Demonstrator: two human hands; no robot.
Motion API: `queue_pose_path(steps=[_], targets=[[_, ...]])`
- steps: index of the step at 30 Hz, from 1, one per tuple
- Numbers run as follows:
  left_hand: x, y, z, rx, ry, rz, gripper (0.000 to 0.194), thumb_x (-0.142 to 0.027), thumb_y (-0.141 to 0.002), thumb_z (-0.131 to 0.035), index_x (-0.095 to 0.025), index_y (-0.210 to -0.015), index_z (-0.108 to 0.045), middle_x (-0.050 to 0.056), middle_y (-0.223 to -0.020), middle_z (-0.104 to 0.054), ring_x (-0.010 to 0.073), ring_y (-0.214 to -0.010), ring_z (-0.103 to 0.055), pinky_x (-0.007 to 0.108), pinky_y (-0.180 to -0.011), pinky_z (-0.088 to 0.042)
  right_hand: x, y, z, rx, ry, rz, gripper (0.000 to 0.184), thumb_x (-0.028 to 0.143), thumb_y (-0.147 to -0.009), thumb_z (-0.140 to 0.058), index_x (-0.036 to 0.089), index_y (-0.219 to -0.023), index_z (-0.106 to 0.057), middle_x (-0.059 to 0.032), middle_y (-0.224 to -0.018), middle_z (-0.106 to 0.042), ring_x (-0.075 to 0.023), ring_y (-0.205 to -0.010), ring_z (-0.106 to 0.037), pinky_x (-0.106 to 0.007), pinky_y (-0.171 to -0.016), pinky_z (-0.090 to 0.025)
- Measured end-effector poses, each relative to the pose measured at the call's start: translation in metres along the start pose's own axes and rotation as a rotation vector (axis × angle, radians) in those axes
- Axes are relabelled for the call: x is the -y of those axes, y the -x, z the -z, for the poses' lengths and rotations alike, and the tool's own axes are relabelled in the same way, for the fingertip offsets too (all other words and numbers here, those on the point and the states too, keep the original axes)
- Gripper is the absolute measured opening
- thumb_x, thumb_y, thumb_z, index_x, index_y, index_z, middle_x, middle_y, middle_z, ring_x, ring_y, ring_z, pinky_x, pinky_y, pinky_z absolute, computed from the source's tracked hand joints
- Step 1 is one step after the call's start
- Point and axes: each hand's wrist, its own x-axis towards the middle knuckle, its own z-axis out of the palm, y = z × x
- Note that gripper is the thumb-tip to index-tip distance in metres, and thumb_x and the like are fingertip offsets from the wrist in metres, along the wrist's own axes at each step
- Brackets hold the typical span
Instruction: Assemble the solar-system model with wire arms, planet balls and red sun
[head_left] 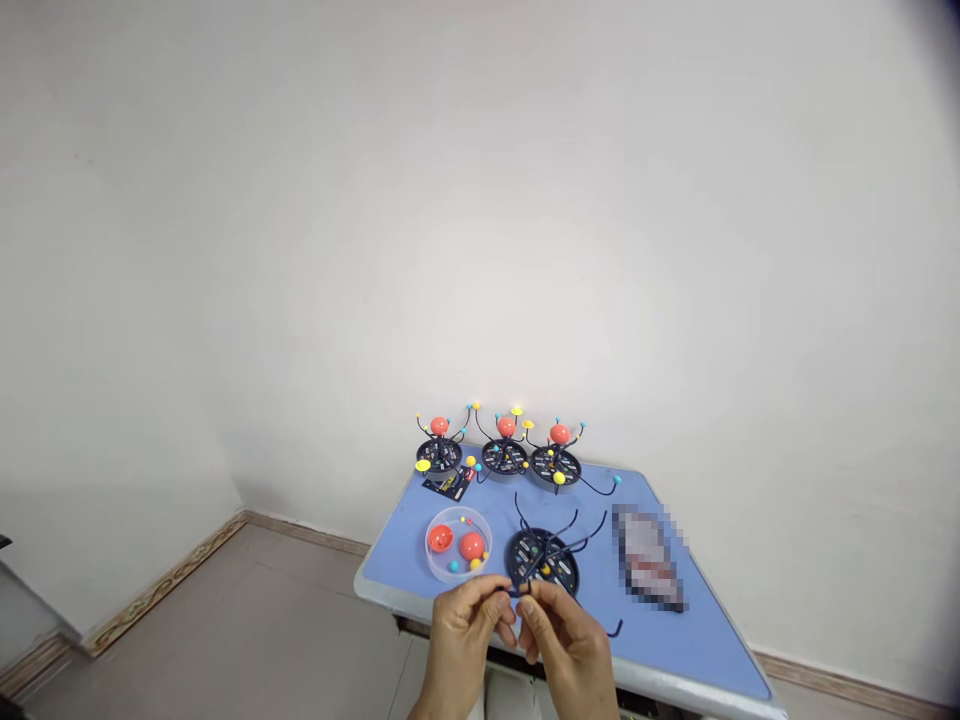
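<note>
We look from the person's head, forward and steeply down, past the near edge of the blue tabletop (pixel 675 640). The left hand (pixel 461 635) and right hand (pixel 566 645) sit closest to us at the bottom of the frame, the tabletop's far end lies farther off mid-frame, the white wall (pixel 480 200) fills the upper frame, and the floor (pixel 225 620) shows lower left.

Left hand (pixel 461 640), right hand (pixel 570 650), raised, fingertips pinched close together

Dish (pixel 458 508) L of orrery (pixel 541 565), 3 orreries (pixel 504 458) behind
</note>
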Motion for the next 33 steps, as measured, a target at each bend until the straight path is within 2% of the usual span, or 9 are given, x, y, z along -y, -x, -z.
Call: queue_pose_path(steps=[3, 9, 14, 20, 23, 25, 28, 30, 33], targets=[[-0.004, -0.008, -0.001, 0.04, 0.04, 0.079, 0.041, -0.055, -0.074, -0.074, -0.014, -0.081, -0.076, 0.0, -0.056, -0.064, 0.0123, -0.045, -0.06, 0.022, -0.048, -0.05, 0.003, -0.006, 0.005, 0.098, -0.084, -0.042, 0.033, 0.051, -0.081, -0.068, 0.019, -0.09, -0.069, -0.0017, -0.069, -0.066, -0.0155, -0.057, -0.06, -0.023, -0.049, -0.05], [-0.006, -0.01, -0.001, 0.111, 0.1, 0.14, 0.046, -0.059, -0.071, -0.075, -0.013, -0.077, -0.074, -0.001, -0.054, -0.062, 0.0122, -0.04, -0.058, 0.022, -0.044, -0.048, -0.003, -0.007, 0.006, 0.076, -0.12, -0.087, 0.038, 0.053, -0.077, -0.071, 0.018, -0.092, -0.071, -0.0034, -0.068, -0.067, -0.0169, -0.057, -0.059, -0.026, -0.05, -0.051], [-0.007, -0.008, -0.002, 0.122, 0.113, 0.143, 0.044, -0.057, -0.074, -0.074, -0.014, -0.08, -0.075, -0.001, -0.055, -0.062, 0.0114, -0.042, -0.058, 0.021, -0.045, -0.047, -0.005, -0.007, 0.005, 0.095, -0.099, -0.099, 0.038, 0.054, -0.078, -0.07, 0.018, -0.089, -0.072, -0.0034, -0.068, -0.067, -0.0169, -0.058, -0.06, -0.026, -0.051, -0.051], [-0.003, -0.01, -0.002, 0.209, 0.069, 0.18, 0.049, -0.061, -0.074, -0.071, -0.013, -0.081, -0.074, -0.001, -0.056, -0.06, 0.01, -0.043, -0.055, 0.021, -0.045, -0.044, -0.005, -0.003, -0.002, -0.037, -0.107, -0.034, 0.037, 0.057, -0.074, -0.072, 0.02, -0.075, -0.069, 0.0016, -0.057, -0.06, -0.0131, -0.049, -0.055, -0.021, -0.044, -0.044], [-0.002, -0.021, -0.001, 0.219, 0.039, 0.18, 0.046, -0.056, -0.073, -0.073, -0.013, -0.091, -0.074, 0.0, -0.062, -0.064, 0.0097, -0.044, -0.054, 0.022, -0.047, -0.045, 0.001, -0.014, 0.016, -0.092, -0.034, -0.039, 0.036, 0.055, -0.072, -0.072, 0.02, -0.076, -0.069, 0.0009, -0.057, -0.061, -0.0147, -0.05, -0.056, -0.024, -0.047, -0.047], [-0.002, -0.034, 0.0, 0.173, 0.003, 0.156, 0.041, -0.05, -0.074, -0.073, -0.014, -0.094, -0.073, 0.001, -0.067, -0.067, 0.01, -0.047, -0.055, 0.023, -0.051, -0.046, 0.008, -0.028, 0.035, -0.151, 0.042, -0.071, 0.033, 0.051, -0.068, -0.074, 0.019, -0.077, -0.069, 0.0004, -0.056, -0.062, -0.0155, -0.048, -0.055, -0.025, -0.045, -0.047], [-0.004, -0.059, -0.001, 0.106, -0.079, 0.111, 0.033, -0.042, -0.076, -0.068, -0.015, -0.095, -0.073, 0.001, -0.07, -0.067, 0.0118, -0.053, -0.056, 0.024, -0.053, -0.047, 0.018, -0.054, 0.061, -0.156, 0.179, -0.082, 0.026, 0.045, -0.065, -0.071, 0.02, -0.069, -0.066, 0.0005, -0.051, -0.061, -0.0158, -0.044, -0.053, -0.026, -0.043, -0.046], [-0.003, -0.075, -0.004, 0.109, -0.16, 0.092, 0.029, -0.036, -0.076, -0.064, -0.015, -0.094, -0.074, 0.002, -0.073, -0.068, 0.0129, -0.056, -0.057, 0.024, -0.053, -0.046, 0.019, -0.069, 0.068, -0.137, 0.304, -0.078, 0.022, 0.043, -0.067, -0.066, 0.021, -0.067, -0.065, -0.0001, -0.049, -0.061, -0.0175, -0.045, -0.055, -0.028, -0.045, -0.047], [0.001, -0.094, -0.013, 0.184, -0.286, 0.082, 0.027, -0.028, -0.077, -0.058, -0.015, -0.092, -0.076, 0.004, -0.074, -0.071, 0.0137, -0.055, -0.057, 0.024, -0.051, -0.044, 0.011, -0.081, 0.064, -0.14, 0.485, 0.019, 0.022, 0.043, -0.072, -0.06, 0.022, -0.064, -0.062, -0.0024, -0.051, -0.064, -0.0207, -0.048, -0.059, -0.03, -0.047, -0.046]])
